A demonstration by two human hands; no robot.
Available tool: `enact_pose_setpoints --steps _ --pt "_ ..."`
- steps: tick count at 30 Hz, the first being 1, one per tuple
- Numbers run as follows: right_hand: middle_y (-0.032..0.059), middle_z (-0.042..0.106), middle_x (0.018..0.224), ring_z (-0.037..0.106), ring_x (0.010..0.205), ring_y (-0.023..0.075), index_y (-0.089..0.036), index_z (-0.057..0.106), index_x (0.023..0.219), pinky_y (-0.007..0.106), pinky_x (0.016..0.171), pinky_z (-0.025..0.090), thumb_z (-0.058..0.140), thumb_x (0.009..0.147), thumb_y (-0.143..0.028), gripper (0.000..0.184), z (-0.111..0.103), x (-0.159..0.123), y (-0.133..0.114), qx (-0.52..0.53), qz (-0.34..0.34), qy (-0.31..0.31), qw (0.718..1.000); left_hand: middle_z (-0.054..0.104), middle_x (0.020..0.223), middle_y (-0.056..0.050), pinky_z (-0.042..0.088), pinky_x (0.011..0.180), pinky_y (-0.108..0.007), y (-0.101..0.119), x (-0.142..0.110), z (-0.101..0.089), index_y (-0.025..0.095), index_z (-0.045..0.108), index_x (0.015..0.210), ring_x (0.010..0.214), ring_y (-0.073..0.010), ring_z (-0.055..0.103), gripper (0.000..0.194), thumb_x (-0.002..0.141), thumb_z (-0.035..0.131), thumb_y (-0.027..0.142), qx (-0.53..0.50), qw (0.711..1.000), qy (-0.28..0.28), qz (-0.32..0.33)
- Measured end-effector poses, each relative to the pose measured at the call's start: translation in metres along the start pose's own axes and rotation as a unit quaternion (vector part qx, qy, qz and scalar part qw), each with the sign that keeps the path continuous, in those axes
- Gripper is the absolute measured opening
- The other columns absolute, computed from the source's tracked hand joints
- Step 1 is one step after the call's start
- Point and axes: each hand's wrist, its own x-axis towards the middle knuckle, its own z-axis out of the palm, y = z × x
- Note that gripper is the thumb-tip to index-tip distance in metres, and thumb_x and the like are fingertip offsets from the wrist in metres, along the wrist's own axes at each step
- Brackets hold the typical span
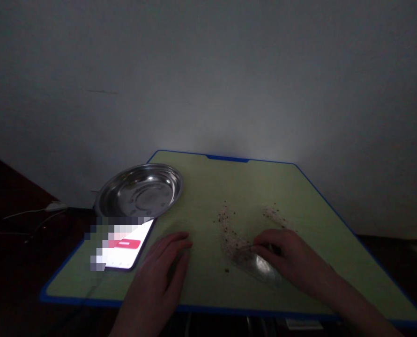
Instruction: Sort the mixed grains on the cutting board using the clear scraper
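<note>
My left hand rests on the table with its fingers stretched out and apart, holding nothing. It lies just right of the lit phone. My right hand is closed in a pinch over pale grains mixed with small dark bits. Something thin seems to stick out leftward from the fingertips, too dim to name. Under and beside these fingers lies a clear, shiny plastic piece, partly covered by the hand. A smaller patch of pale grains with dark bits lies beyond the right hand.
A round steel basin stands at the table's left edge, touching or overlapping the phone's far end. The light green table has a blue rim and meets a grey wall. White cables run at the far left.
</note>
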Motion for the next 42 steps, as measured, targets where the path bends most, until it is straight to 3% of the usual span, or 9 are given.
enact_pose_setpoints --steps 7,18,31,42 --pt "0.0028 0.071 0.075 0.063 0.07 0.0178 -0.02 0.072 0.08 0.03 0.064 0.042 0.057 0.091 -0.024 0.019 0.004 -0.011 -0.008 0.038 0.015 -0.022 0.999 0.072 0.117 -0.004 0.058 0.09 -0.044 0.0 0.001 0.0 0.029 0.067 0.107 0.107 -0.0242 0.069 0.023 0.093 0.05 0.034 -0.002 1.0 -0.002 0.002" --pt "0.0039 0.073 0.079 0.063 0.072 0.0183 -0.021 0.074 0.083 0.029 0.064 0.042 0.06 0.091 -0.023 0.016 0.008 0.002 -0.011 0.019 0.015 0.002 1.0 0.072 0.118 -0.005 0.058 0.091 -0.045 0.0 -0.001 -0.001 0.027 0.066 0.108 0.108 -0.0248 0.069 0.023 0.093 0.049 0.034 -0.004 1.0 -0.009 -0.001" --pt "0.0015 0.074 0.078 0.064 0.072 0.0158 -0.021 0.075 0.083 0.026 0.067 0.042 0.064 0.091 -0.019 0.013 0.013 0.019 -0.037 0.012 -0.102 -0.065 0.993 0.071 0.119 -0.004 0.057 0.091 -0.046 0.002 0.0 -0.002 0.028 0.066 0.107 0.109 -0.0245 0.068 0.023 0.093 0.049 0.034 -0.024 0.999 -0.018 -0.013" --pt "0.0016 0.072 0.077 0.062 0.07 0.0147 -0.019 0.073 0.08 0.024 0.064 0.04 0.064 0.091 -0.021 0.015 0.013 0.009 -0.04 0.007 -0.121 -0.081 0.989 0.069 0.12 -0.004 0.056 0.093 -0.046 0.001 -0.001 -0.002 0.028 0.065 0.109 0.11 -0.0242 0.066 0.023 0.094 0.049 0.033 -0.02 0.999 -0.024 -0.01"
